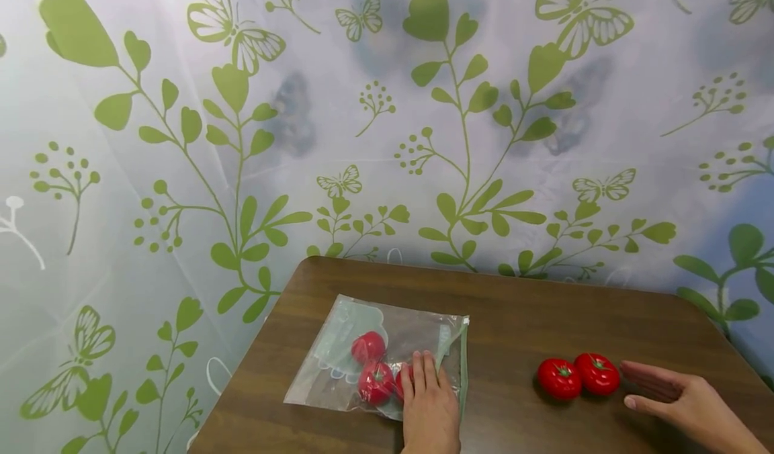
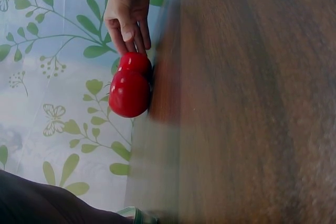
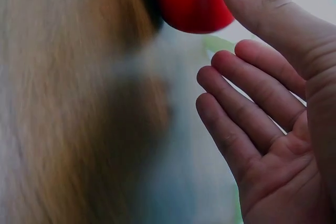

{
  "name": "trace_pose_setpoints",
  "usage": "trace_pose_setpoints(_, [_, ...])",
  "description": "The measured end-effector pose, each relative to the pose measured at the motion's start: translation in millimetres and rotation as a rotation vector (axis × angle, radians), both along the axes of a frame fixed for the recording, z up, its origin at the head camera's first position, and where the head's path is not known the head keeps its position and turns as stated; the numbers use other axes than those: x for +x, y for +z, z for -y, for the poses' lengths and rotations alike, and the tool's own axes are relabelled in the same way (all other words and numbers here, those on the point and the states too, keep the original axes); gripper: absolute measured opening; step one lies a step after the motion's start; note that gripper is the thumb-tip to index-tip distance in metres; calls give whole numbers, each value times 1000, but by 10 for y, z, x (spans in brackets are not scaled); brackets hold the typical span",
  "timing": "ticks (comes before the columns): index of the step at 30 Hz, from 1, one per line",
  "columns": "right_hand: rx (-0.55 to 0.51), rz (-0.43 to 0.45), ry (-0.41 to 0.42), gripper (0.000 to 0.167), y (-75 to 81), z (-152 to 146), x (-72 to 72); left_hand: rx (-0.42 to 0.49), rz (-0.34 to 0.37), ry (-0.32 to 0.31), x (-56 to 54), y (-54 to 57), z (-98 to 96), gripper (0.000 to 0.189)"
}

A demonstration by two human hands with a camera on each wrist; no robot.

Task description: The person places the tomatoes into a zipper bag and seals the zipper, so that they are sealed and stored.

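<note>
A clear zip bag (image 1: 417, 316) with a green edge lies flat on the left of the table, holding three red tomatoes (image 1: 376, 381). My left hand (image 1: 431, 407) rests on the bag with straight fingers, partly covering one tomato inside. Two more red tomatoes (image 1: 559, 379) sit side by side to the right of the bag. Just right of this pair is my right hand (image 1: 695, 400), fingers extended and thumb apart, holding nothing. In the right wrist view its palm (image 3: 278, 182) shows beside one tomato (image 3: 191, 1); whether they touch is unclear.
The brown wooden table (image 1: 502, 320) has rounded back corners. Behind it hangs a pale curtain (image 1: 375, 145) printed with green leaves and butterflies. In the left wrist view, a dark blurred shape (image 2: 47, 203) fills the lower left.
</note>
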State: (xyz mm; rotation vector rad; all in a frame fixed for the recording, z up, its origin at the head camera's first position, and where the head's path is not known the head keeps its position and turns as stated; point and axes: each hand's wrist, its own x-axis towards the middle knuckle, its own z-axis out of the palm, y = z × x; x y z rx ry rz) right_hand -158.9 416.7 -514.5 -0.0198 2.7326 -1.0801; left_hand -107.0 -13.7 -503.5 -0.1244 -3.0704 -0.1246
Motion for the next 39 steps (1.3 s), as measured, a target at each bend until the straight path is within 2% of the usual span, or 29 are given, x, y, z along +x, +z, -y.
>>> trace_pose_setpoints(8, [3,-51,13,82,-39,99,-55,5,9,-2,15,15,-11,81])
trace_pose_setpoints(17, [37,-13,-3,82,-47,156,-91,7,42,-9,8,32,-11,90])
trace_pose_setpoints(22, [42,-23,3,84,-21,180,-98,11,24,-11,9,38,-11,82])
trace_pose_setpoints(26, [44,-19,1,83,-1,189,-99,5,30,-14,2,48,-12,85])
trace_pose_setpoints(33, [64,5,-36,86,19,166,-36,11,40,-13,-4,50,-7,83])
trace_pose_setpoints(39, [76,46,-73,97,53,135,59,3,69,-6,-20,53,0,84])
